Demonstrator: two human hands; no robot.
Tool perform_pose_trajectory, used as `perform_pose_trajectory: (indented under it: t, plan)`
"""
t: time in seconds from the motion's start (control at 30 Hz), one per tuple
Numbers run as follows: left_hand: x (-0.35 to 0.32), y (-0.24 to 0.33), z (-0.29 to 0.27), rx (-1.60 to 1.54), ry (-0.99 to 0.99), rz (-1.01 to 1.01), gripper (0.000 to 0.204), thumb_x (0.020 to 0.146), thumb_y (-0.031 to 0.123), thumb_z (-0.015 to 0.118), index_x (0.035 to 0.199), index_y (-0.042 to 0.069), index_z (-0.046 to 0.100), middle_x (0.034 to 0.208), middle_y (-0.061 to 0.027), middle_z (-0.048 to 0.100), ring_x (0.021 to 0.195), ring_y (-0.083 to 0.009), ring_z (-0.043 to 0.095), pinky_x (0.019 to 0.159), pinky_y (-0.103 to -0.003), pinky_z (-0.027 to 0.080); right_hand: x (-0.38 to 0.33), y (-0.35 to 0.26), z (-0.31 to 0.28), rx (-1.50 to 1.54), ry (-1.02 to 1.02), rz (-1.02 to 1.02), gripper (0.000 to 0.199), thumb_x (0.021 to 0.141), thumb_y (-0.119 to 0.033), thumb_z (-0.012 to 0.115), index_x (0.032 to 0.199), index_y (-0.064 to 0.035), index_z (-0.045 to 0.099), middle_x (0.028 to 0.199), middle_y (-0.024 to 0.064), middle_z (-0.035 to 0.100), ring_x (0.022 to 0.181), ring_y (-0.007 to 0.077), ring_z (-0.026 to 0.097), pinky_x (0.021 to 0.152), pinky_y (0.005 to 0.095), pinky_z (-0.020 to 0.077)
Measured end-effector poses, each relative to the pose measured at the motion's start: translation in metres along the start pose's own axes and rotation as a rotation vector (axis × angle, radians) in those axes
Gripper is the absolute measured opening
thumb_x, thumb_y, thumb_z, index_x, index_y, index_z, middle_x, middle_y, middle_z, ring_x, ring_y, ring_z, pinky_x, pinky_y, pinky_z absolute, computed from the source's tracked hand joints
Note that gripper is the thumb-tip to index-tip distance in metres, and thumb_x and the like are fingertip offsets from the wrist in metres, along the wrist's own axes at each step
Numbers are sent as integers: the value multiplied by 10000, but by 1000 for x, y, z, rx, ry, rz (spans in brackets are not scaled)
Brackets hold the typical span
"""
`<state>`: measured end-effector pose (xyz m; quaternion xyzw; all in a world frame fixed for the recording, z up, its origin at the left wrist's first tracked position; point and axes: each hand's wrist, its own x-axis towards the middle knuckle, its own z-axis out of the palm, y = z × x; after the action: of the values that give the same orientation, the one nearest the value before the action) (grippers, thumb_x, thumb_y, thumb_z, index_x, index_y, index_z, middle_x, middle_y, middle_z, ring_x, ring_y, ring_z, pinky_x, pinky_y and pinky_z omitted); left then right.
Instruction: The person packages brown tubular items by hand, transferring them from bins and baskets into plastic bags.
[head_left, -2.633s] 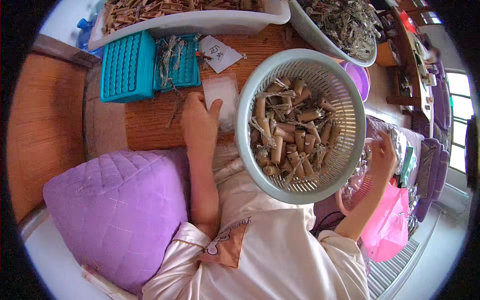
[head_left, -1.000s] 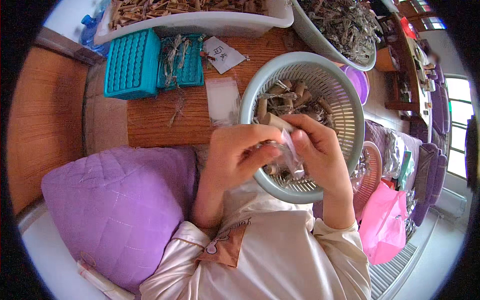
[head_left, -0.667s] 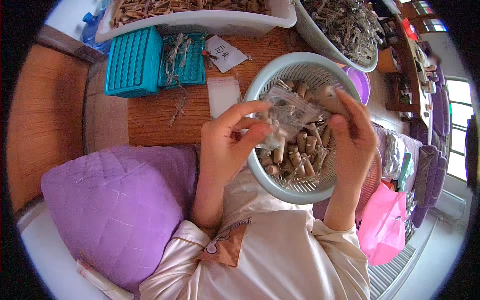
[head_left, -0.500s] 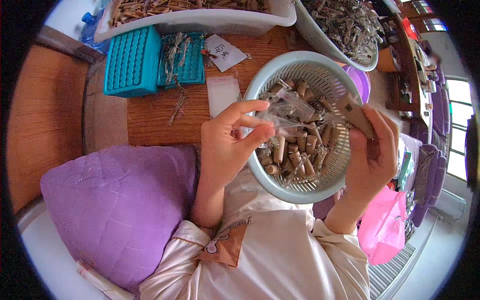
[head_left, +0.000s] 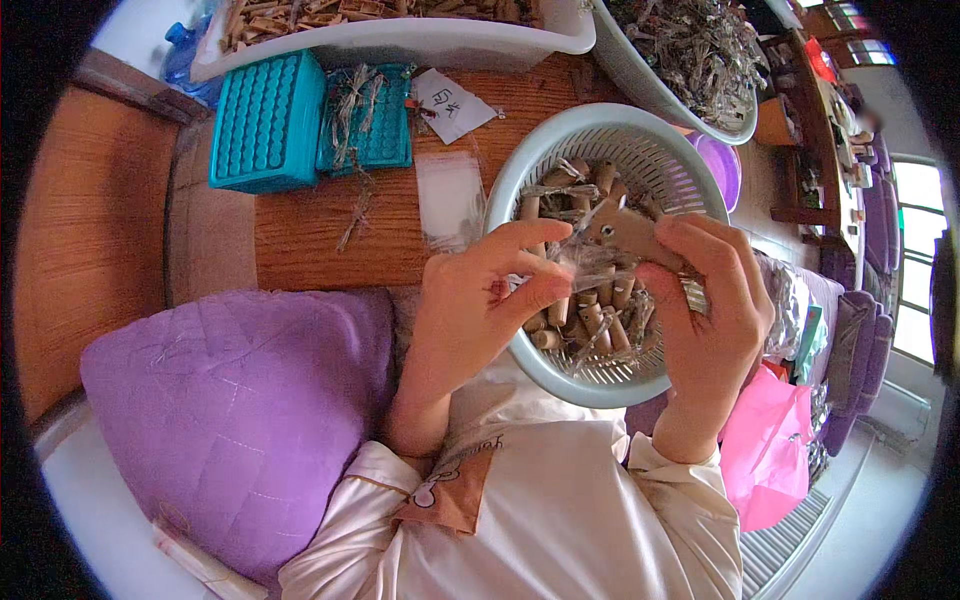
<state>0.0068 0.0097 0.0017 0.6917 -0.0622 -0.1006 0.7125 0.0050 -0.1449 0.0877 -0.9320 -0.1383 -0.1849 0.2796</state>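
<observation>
My left hand point(head_left: 465, 305) pinches a small clear plastic bag point(head_left: 590, 262) between thumb and fingers. In my right hand point(head_left: 715, 305) is a brown cylindrical piece point(head_left: 632, 234) with a small dark hole near its end, and that end meets the bag. Both hands are over a grey-green slotted plastic basket point(head_left: 515, 180). Inside it lie several short brown cylinders point(head_left: 592, 322), mixed with clear wrappers and thin strings. My hands and the bag hide part of the contents.
Teal plastic racks point(head_left: 265, 120), one with a bundle of strings, stand on the wooden table point(head_left: 300, 240). White bags point(head_left: 450, 195) and a paper note point(head_left: 450, 105) lie beside them. Behind are a white tub point(head_left: 400, 38) of brown pieces and a grey tub point(head_left: 745, 125). A purple cushion point(head_left: 240, 420) is at left.
My right hand has moved left with the brown piece, bringing its end to the bag. My left hand has shifted slightly right and lower.
</observation>
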Motion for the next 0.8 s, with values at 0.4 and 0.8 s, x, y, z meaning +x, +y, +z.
perform_pose_trajectory:
  t: [0.4, 0.8]
  plan:
    - [0, -7, 3, -137, -35, -21, 372, 742, 114, 633, 1077, 14, 507, 812, -100, 630, 717, -91, 579, 605, -199, 453, -5, -1, 3, 21, -6, -24, 220, 627, -9, 658, 835, -25, 589, 797, 99, 583, 682, 224, 586, 589, 304, 472]
    - [-3, 2, 5, -41, -175, 50, 369, 648, 208, 683, 974, 62, 593, 751, -79, 621, 474, -104, 490, 432, -243, 382, 3, 4, -14, 63, -392, 83, 252, 641, -73, 641, 889, -42, 606, 768, 101, 564, 660, 247, 575, 570, 307, 460]
